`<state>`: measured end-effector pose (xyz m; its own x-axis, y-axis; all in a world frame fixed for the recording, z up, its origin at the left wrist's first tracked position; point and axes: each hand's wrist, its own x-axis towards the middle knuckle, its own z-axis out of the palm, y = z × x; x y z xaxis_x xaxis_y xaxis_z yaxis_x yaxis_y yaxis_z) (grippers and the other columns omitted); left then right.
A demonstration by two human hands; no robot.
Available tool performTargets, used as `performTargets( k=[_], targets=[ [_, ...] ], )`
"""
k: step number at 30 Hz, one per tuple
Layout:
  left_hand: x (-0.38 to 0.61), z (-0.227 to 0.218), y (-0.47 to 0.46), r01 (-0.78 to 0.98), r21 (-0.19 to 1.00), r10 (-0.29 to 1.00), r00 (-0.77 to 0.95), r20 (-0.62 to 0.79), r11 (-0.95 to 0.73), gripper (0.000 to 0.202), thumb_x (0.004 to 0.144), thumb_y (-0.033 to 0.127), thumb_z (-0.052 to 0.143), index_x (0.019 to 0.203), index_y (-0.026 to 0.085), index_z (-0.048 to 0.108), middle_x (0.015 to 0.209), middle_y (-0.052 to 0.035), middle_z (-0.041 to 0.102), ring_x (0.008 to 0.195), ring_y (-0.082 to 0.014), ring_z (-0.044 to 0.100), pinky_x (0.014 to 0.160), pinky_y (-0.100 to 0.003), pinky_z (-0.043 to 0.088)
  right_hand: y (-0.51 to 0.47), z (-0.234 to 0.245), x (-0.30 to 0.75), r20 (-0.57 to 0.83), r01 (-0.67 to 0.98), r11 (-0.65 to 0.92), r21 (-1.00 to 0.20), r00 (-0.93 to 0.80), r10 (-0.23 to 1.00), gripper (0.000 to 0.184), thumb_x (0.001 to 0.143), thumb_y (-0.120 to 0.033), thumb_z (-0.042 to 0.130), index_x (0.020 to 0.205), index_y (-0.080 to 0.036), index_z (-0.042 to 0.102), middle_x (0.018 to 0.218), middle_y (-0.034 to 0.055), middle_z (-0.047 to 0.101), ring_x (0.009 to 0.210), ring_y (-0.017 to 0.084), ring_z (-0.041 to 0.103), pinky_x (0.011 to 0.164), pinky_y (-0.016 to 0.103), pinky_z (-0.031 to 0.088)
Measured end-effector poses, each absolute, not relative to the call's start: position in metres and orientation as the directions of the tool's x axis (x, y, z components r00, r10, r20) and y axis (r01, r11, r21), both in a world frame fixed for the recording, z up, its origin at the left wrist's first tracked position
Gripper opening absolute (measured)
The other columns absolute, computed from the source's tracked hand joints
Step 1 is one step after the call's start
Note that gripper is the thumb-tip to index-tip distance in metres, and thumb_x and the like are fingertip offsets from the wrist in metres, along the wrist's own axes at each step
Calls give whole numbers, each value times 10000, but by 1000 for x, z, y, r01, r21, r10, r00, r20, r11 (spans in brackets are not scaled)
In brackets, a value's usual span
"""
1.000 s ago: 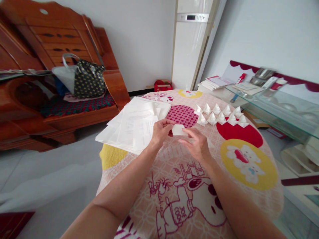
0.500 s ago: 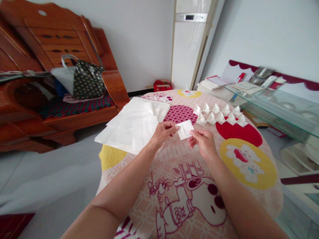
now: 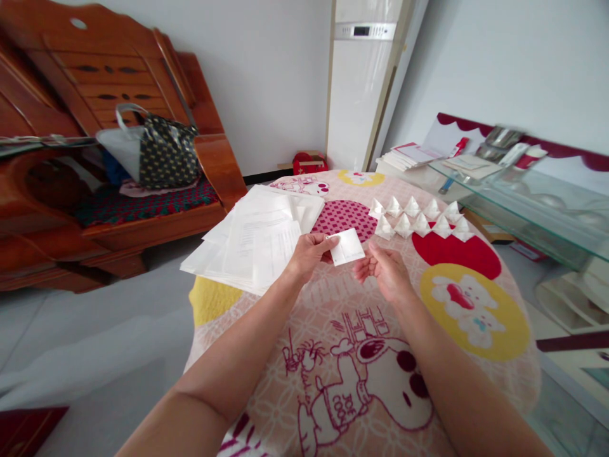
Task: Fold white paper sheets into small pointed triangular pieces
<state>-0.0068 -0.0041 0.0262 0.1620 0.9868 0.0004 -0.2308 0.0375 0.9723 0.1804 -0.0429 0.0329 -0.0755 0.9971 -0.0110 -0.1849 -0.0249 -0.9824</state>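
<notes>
Pinching paper sq. w/ L fingers at L edge, R fingers parted, alongside

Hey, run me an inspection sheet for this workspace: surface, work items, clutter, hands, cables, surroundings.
Surface: patterned tablecloth, a cartoon dog on the near part.
Work items: white paper square; folded paper pieces in two rows; overlapping loose sheets, some printed.
Clutter: metal containers by the glass shelf; dotted bag on the wooden bench.
Hands: left hand pinches the square; right hand is at its other side, fingers parted, contact unclear.
Cables: nothing seen for certain.
Surroundings: tall white unit behind the table.
</notes>
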Motion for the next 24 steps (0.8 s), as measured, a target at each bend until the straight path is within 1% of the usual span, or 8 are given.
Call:
performTargets(
  k=[2,4,7,10,14,18,21,24],
  targets=[
    [-6,28,-6,-215,976,983,181,1,39,484,642,559,881,607,131,658,580,-23,643,513,-103,574,505,-218,467,-43,32,181,-11,-150,-23,-988,-81,997,435,735,-576,798,650,-160,707,601,78,726,457,148,638,431,245,511],
    [-5,30,-8,-200,979,979,202,-1,42,479,651,559,870,610,131,660,578,-25,644,506,-102,566,501,-221,458,-44,31,181,-12,-115,-21,-993,-81,997,383,712,-520,822,638,-165,698,581,62,712,434,134,611,406,230,475],
    [-4,31,-10,-199,979,978,207,-6,48,481,666,571,849,611,139,644,572,-17,630,501,-100,552,502,-227,445,-45,32,182,3,-89,-3,-996,-71,997,374,737,-502,792,602,-174,674,552,48,688,407,120,572,386,224,443],
    [-3,32,-10,-208,977,982,190,-1,41,484,678,568,839,603,150,607,565,-1,601,499,-93,529,499,-226,421,-44,32,183,-9,-85,-19,-996,-119,993,367,750,-505,784,632,-169,695,583,54,705,435,129,598,416,237,477],
    [-3,30,-10,-152,988,983,177,44,-17,499,706,555,825,563,164,550,517,22,531,468,-77,464,479,-224,355,-43,31,185,-37,-79,-54,-995,-205,978,341,721,-467,816,632,-157,705,607,61,723,478,138,635,467,243,513],
    [-2,28,-9,-137,989,978,195,80,-54,490,732,536,811,578,167,527,534,28,510,486,-69,430,495,-225,317,-42,31,187,-52,-71,-68,-995,-208,977,341,710,-454,818,599,-161,683,580,55,709,464,133,618,465,245,501],
    [-3,27,-8,-109,990,971,208,115,-94,496,747,533,799,583,174,499,550,31,496,505,-71,410,505,-227,298,-41,31,188,-67,-52,-82,-995,-232,970,322,704,-452,817,647,-154,709,610,65,724,503,146,640,500,258,515],
    [-4,28,-8,15,979,963,180,199,-205,497,787,518,769,570,182,473,544,35,461,516,-81,384,509,-237,275,-40,29,189,-36,-9,-39,-999,-213,976,282,715,-422,811,673,-160,714,582,43,702,487,131,603,464,232,451]
  ],
)
